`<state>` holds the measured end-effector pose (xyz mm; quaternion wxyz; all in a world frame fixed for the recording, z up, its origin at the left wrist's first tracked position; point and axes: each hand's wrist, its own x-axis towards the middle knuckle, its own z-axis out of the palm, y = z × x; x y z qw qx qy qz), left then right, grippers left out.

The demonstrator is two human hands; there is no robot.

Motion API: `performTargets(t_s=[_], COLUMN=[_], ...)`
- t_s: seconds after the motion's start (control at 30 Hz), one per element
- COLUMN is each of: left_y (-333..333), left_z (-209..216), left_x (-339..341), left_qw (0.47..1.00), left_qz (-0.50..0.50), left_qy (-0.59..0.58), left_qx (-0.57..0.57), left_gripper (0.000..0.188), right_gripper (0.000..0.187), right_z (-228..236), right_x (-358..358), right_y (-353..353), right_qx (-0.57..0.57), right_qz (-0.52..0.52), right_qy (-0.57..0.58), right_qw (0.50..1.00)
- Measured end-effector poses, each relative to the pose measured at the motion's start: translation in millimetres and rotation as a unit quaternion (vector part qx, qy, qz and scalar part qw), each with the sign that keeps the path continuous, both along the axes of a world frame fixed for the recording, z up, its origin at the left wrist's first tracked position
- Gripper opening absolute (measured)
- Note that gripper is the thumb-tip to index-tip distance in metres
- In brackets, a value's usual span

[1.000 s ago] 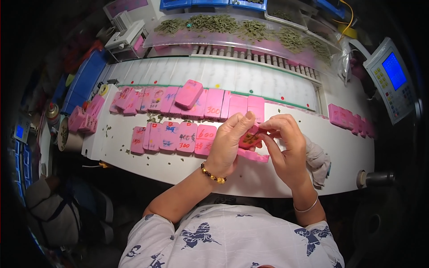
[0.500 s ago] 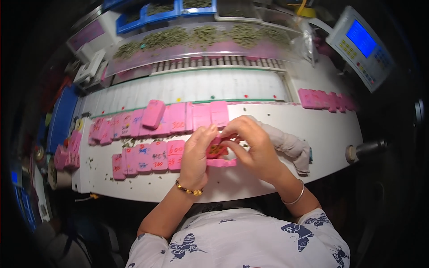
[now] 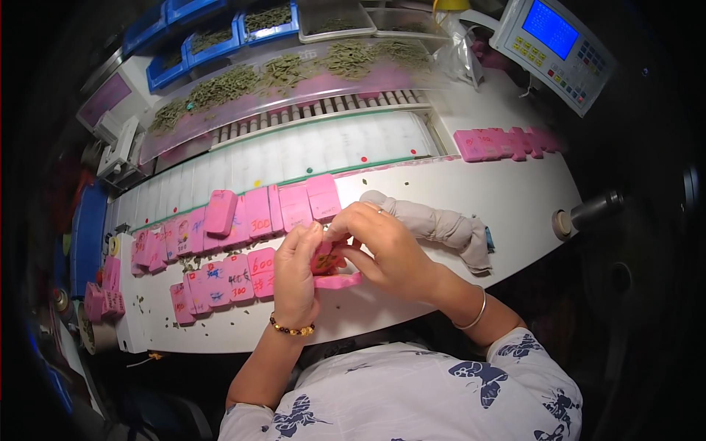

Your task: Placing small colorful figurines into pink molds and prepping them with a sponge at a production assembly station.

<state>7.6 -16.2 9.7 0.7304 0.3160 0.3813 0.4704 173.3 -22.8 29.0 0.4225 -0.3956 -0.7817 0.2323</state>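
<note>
My left hand (image 3: 296,283) is closed around a pink rubber mould (image 3: 338,281). The mould is spread apart, and a yellowish patch shows inside it. From the other side, my right hand (image 3: 386,253) has its bent fingers and thumb pinched at the mould's upper part. The fingertips cover much of it, so I cannot make out any small piece between them. Close by on the left stands a row of pink moulds (image 3: 262,268) with handwritten marks. Behind it runs a longer row, with one mould (image 3: 220,213) lying on top.
A rolled grey cloth (image 3: 434,220) lies right of my hands. More pink moulds (image 3: 482,145) line the far right, below a control panel (image 3: 551,40). Small green pieces (image 3: 224,88) are heaped on a clear shelf, with blue trays (image 3: 209,40) behind. Green bits dot the white table (image 3: 382,309).
My view has turned, so the table appears tilted and shifted left. Both hands stay at the mould; their grip looks nearly the same, with the right fingers moved slightly over it.
</note>
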Motion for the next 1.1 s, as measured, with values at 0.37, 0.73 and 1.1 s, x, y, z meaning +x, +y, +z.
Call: performTargets(t_s=[0.37, 0.73, 1.1], left_y=[-5, -4, 0], left_z=[-5, -6, -16], left_x=[5, 0, -1], left_qw=[0.998, 0.999, 0.998], left_qz=[0.041, 0.020, 0.054], left_qy=[0.041, 0.027, 0.023], left_qx=[0.034, -0.025, 0.018], left_gripper=[0.020, 0.026, 0.029], right_gripper=[0.044, 0.034, 0.027], right_z=[5, 6, 5], right_x=[-4, -16, -26], right_y=[-10, -12, -6], right_qx=[0.058, 0.117, 0.150], right_qz=[-0.013, -0.025, -0.046], right_qy=[-0.100, -0.199, -0.222], right_qw=[0.993, 0.973, 0.962])
